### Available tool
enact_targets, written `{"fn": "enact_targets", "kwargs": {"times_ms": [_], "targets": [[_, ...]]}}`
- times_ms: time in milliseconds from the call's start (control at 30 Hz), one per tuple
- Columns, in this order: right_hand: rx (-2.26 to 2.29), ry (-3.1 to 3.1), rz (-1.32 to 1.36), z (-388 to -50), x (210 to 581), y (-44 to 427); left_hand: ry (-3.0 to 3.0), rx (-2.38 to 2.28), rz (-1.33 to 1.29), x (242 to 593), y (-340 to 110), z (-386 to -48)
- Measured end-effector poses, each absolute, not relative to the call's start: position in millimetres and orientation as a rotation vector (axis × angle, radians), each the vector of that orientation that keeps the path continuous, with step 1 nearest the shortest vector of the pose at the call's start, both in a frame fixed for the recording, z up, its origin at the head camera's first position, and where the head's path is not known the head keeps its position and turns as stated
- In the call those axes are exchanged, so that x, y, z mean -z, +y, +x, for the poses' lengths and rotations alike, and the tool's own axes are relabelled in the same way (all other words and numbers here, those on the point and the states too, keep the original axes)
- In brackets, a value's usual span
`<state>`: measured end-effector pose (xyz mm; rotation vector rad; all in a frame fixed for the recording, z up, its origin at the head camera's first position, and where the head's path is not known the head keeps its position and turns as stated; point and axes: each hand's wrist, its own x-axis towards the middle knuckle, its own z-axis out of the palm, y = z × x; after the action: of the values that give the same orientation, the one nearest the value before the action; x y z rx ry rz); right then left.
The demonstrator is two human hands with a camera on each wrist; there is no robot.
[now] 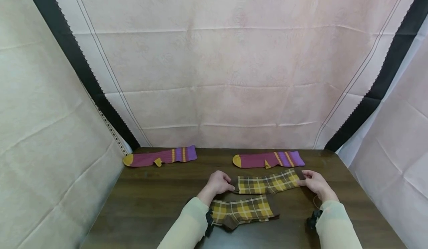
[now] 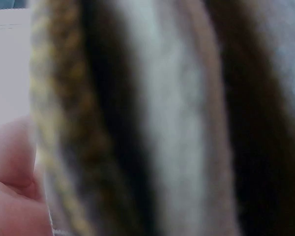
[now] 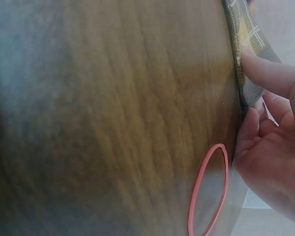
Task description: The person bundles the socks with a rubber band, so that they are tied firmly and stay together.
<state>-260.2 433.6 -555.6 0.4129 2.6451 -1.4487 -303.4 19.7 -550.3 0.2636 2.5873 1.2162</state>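
A yellow-and-brown plaid sock [image 1: 269, 184] stretches between the two hands. At its left brown end, the left hand [image 1: 218, 184] pinches the fabric. The right hand [image 1: 315, 184] holds the other brown end between thumb and fingers; the right wrist view shows this grip on the sock [image 3: 250, 37] closely. A second plaid sock [image 1: 242, 210] lies nearer the person, partly behind the left forearm. Blurred plaid fabric [image 2: 69, 98] fills much of the left wrist view, where only a bit of the left hand [image 2: 14, 182] shows.
Two maroon-and-purple striped socks with yellow toes lie along the back of the brown wooden table [image 1: 143, 204]: one at the left [image 1: 160, 157], one at the right [image 1: 269, 159]. White fabric walls [image 1: 240, 74] rise on three sides. A pinkish loop [image 3: 192, 211] hangs by the right wrist.
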Motion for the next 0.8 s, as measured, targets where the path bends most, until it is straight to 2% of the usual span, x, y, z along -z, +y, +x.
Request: {"fn": "enact_targets", "kwargs": {"times_ms": [500,800], "targets": [[1.397,2.629,0.442,-257.4,553.5,435.6,2.560,-1.222,0.279,546.7,19.8,-301.6],[1.302,2.727,0.331,-255.3,550.9,432.7,2.509,-1.272,0.274,548.0,16.0,-302.9]]}}
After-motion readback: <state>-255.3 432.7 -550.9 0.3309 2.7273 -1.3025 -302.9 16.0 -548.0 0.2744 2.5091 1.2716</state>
